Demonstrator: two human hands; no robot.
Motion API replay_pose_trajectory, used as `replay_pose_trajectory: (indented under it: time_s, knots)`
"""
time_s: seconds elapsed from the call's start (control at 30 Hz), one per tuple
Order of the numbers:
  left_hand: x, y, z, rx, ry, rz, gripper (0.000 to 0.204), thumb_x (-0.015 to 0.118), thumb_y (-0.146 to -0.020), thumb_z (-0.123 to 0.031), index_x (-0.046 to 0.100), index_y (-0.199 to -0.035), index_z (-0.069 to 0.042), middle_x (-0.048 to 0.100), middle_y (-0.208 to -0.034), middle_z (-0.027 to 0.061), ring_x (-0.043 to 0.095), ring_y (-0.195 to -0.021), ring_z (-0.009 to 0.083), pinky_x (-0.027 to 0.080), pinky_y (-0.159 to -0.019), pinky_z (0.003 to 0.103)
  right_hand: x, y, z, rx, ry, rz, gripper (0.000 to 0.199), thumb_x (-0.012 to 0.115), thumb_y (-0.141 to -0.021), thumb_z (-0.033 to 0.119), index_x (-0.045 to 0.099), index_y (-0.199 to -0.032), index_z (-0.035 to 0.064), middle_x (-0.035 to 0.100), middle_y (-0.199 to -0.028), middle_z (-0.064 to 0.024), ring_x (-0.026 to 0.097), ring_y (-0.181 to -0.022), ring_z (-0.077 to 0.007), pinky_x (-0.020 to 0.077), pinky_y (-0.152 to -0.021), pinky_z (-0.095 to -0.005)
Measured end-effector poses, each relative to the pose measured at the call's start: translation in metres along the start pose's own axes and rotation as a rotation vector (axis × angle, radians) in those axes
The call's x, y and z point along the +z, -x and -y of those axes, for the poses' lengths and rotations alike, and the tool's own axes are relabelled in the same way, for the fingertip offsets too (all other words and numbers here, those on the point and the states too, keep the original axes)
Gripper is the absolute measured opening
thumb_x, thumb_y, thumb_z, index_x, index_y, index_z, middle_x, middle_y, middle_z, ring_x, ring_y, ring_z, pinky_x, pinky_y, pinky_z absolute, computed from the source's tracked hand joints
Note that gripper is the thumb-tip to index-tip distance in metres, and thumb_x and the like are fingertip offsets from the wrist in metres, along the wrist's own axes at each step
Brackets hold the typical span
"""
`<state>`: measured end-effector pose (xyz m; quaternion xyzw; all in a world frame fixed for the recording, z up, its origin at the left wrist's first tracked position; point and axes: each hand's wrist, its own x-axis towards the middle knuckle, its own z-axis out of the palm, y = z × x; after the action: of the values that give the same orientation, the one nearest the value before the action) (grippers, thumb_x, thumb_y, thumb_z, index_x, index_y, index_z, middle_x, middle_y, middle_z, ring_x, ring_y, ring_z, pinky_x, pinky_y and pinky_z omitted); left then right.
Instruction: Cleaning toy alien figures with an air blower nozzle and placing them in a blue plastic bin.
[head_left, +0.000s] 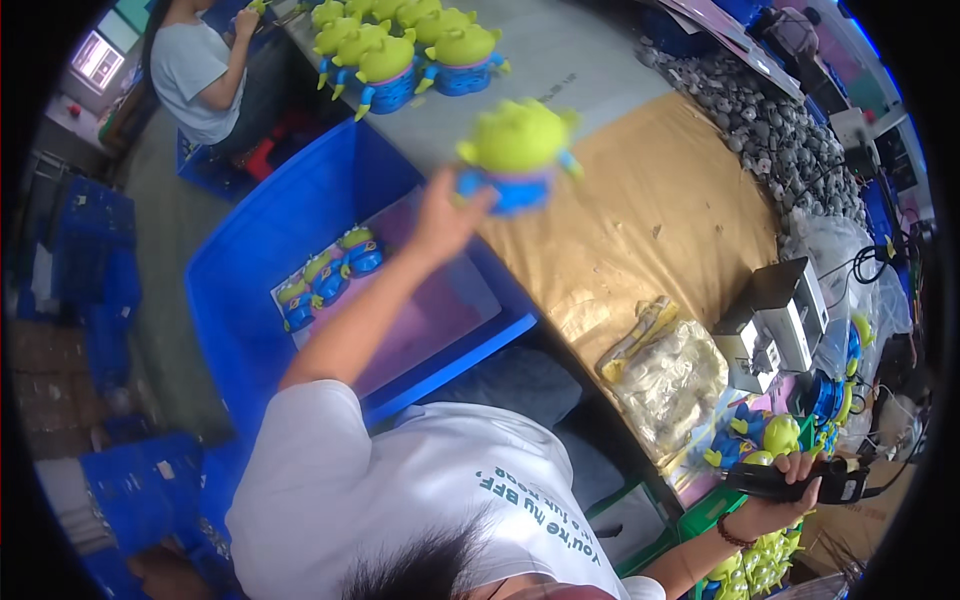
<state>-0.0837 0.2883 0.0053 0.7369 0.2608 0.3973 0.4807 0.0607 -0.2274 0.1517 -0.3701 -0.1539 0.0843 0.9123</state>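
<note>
My left hand [449, 217] reaches out over the corner of a blue bin and grips a toy figure [513, 140] by its blue body. The figure has a green head with pointed ears and is blurred by motion. At the right, my right hand [776, 503] is wrapped round a black corded electric screwdriver [765, 482], held sideways with its narrow end to the left. Just beyond that tool lie more green and blue toy figures [772, 432]. Below the hand, a cluster of green toy parts [757, 568] shows in part.
The blue bin [255, 222] holds several small figures [330, 277] on a pink sheet. Finished-looking figures [386, 62] stand in rows on the table's far end. Gold cloth [640, 190] covers the table. Grey parts [745, 120] are heaped at right, near white boxes [760, 350]. A person [197, 75] sits far left.
</note>
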Motion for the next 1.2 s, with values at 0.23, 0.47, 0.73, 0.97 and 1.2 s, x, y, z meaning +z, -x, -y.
replay_pose_trajectory:
  time_s: [0.23, 0.47, 0.73, 0.97, 1.2]
  knots:
    - [-0.078, -0.110, 0.125, 0.148, -0.418, -0.299, 0.035, 0.072, -0.085, -0.027, 0.057, -0.104, -0.002, 0.063, -0.089, 0.0150, 0.062, -0.084, 0.0295, 0.048, -0.076, 0.039, -0.007, -0.007, -0.025, 0.080, 0.114, -0.105, 0.036, 0.052, -0.095, 0.016, 0.040, -0.126, 0.0004, 0.040, -0.085, -0.0045, 0.040, -0.073, -0.0143, 0.0429, -0.075, -0.0328]
    - [-0.078, -0.106, 0.153, 0.296, -0.402, -0.471, 0.055, 0.079, -0.077, -0.021, 0.047, -0.115, 0.003, 0.050, -0.109, 0.0196, 0.052, -0.100, 0.0337, 0.043, -0.088, 0.039, 0.018, -0.020, -0.055, 0.126, 0.272, -0.100, 0.035, 0.051, -0.096, 0.016, 0.040, -0.126, 0.0009, 0.040, -0.086, -0.0045, 0.041, -0.074, -0.0139, 0.0425, -0.075, -0.0323]
    - [-0.144, 0.062, 0.352, -0.671, -1.004, -0.358, 0.078, 0.076, -0.076, -0.037, 0.035, -0.132, -0.002, 0.047, -0.126, 0.0264, 0.042, -0.123, 0.0423, 0.038, -0.102, 0.050, 0.033, -0.051, -0.094, 0.228, 0.353, -0.133, 0.038, 0.050, -0.097, 0.016, 0.039, -0.127, -0.0024, 0.040, -0.087, -0.0049, 0.041, -0.077, -0.0140, 0.0415, -0.077, -0.0309]
    - [-0.151, 0.071, 0.430, -1.315, -0.950, -0.098, 0.117, 0.083, -0.066, -0.048, 0.005, -0.146, -0.010, 0.036, -0.138, 0.0311, 0.045, -0.125, 0.0454, 0.044, -0.101, 0.053, 0.048, -0.061, -0.122, 0.239, 0.415, -0.160, 0.038, 0.049, -0.098, 0.016, 0.039, -0.130, -0.0024, 0.041, -0.088, -0.0049, 0.042, -0.077, -0.0135, 0.0430, -0.077, -0.0303]
    - [-0.135, 0.096, 0.440, -1.052, -0.930, -0.183, 0.109, 0.085, -0.065, -0.036, 0.015, -0.143, -0.009, 0.044, -0.129, 0.0268, 0.051, -0.118, 0.0384, 0.046, -0.094, 0.052, 0.063, -0.058, -0.133, 0.191, 0.440, -0.182, 0.038, 0.050, -0.098, 0.018, 0.041, -0.131, 0.0001, 0.043, -0.087, -0.0042, 0.044, -0.076, -0.0126, 0.0447, -0.075, -0.0298]
